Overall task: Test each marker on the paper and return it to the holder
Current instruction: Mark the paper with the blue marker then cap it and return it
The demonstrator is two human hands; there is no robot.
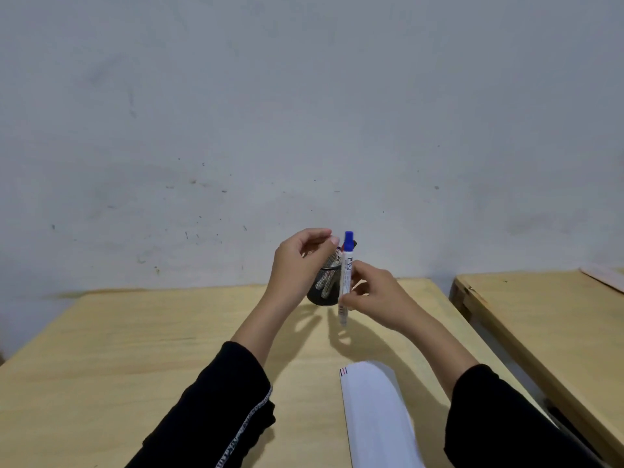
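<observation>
My right hand (374, 295) holds a white marker with a blue cap (345, 282) upright, cap on top, just in front of the black mesh holder (323, 292). The holder stands near the table's far edge and contains several other markers. My left hand (297, 265) hovers over the holder's left side with curled fingers, its fingertips close to the blue cap; nothing is visibly held in it. A white sheet of paper (374, 410) lies on the table near me, with short red and blue strokes at its top left corner.
The wooden table (135, 349) spreads to the left and front. A second wooden table (547, 315) stands to the right across a narrow gap. A grey wall rises right behind both.
</observation>
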